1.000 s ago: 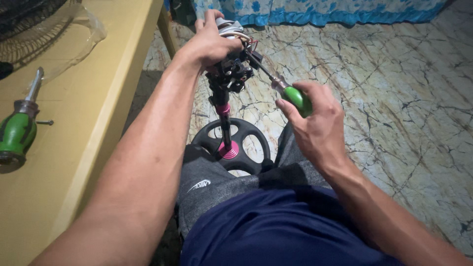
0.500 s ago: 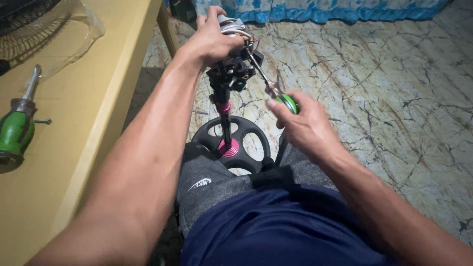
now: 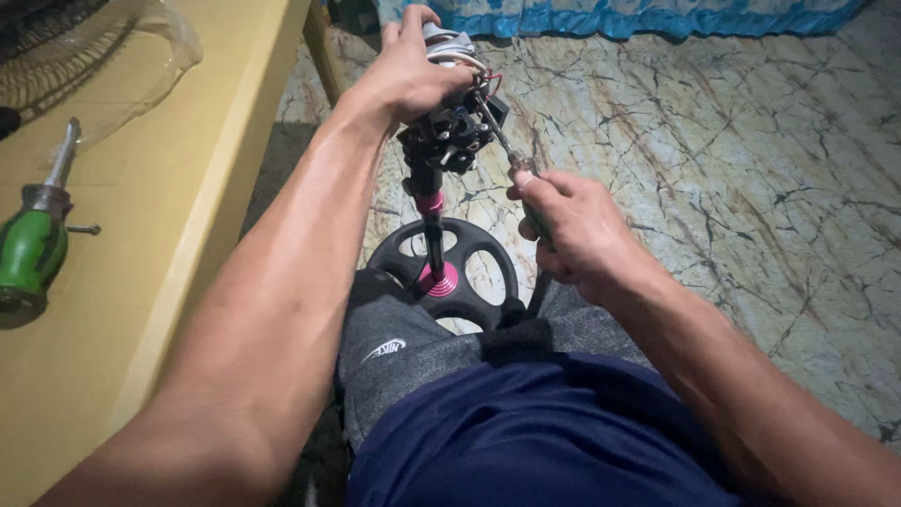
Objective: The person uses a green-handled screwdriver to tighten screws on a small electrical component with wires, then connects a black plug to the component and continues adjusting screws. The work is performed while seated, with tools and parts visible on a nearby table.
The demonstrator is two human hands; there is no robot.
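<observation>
Motor assembly (image 3: 450, 131) with exposed wires is standing on a thin shaft above a black spoked base (image 3: 450, 272), over the person's lap. Left hand (image 3: 413, 66) is clasping its top, while right hand (image 3: 572, 230) is clenching a screwdriver (image 3: 507, 155) whose tip is meeting the assembly. Second green-handled screwdriver (image 3: 38, 239) is lying on the yellow tabletop (image 3: 141, 263), well apart, near a small screw (image 3: 83, 228).

The light is dim and warm, with soft shadows. The near forearms look stretched, and the far edges are slightly blurred.
</observation>
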